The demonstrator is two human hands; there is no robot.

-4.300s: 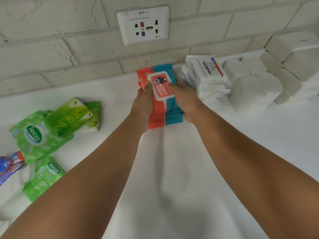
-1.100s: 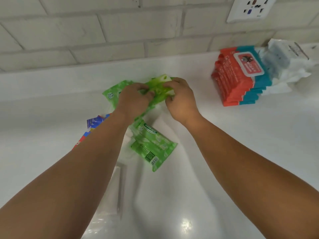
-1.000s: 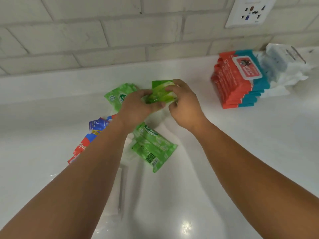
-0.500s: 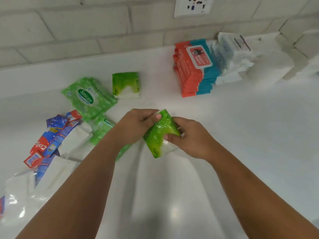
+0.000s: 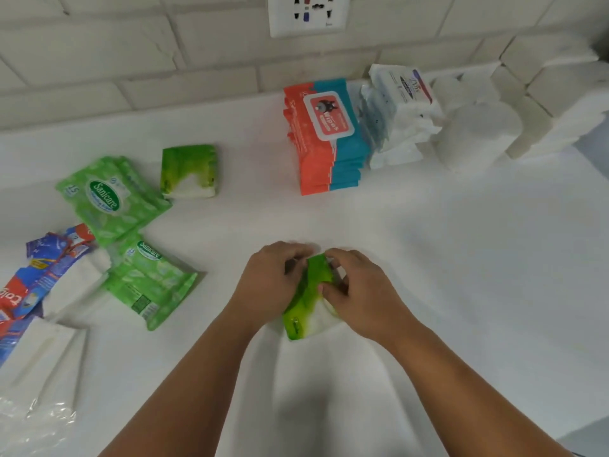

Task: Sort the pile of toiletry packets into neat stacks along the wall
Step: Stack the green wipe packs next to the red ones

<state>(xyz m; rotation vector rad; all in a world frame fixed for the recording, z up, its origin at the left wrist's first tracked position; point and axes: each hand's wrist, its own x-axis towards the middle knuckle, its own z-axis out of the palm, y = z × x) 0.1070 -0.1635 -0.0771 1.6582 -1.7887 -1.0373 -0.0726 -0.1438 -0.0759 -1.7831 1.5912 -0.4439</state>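
Note:
Both hands hold a green-and-white tissue packet (image 5: 304,300) low over the white counter, near its middle. My left hand (image 5: 272,283) grips its left side and my right hand (image 5: 357,288) its right. A matching green-and-white packet (image 5: 189,171) lies alone further back on the left. Two green Sanicare wipe packs (image 5: 112,196) (image 5: 150,282) lie on the left. A neat stack of red-and-blue wipe packs (image 5: 324,136) stands by the wall, with a white packet stack (image 5: 400,110) right of it.
Red-and-blue toothpaste boxes (image 5: 43,268), white packets (image 5: 39,361) and clear plastic wrap (image 5: 33,420) clutter the left edge. White tissue rolls (image 5: 474,133) and white blocks (image 5: 560,94) fill the back right corner. A wall socket (image 5: 308,14) sits above the stacks on the brick wall (image 5: 131,61).
Both hands lifted one green-and-white packet out of the pile, brought it toward me and have now lowered it close to the counter. The other matching packet stayed by the pile.

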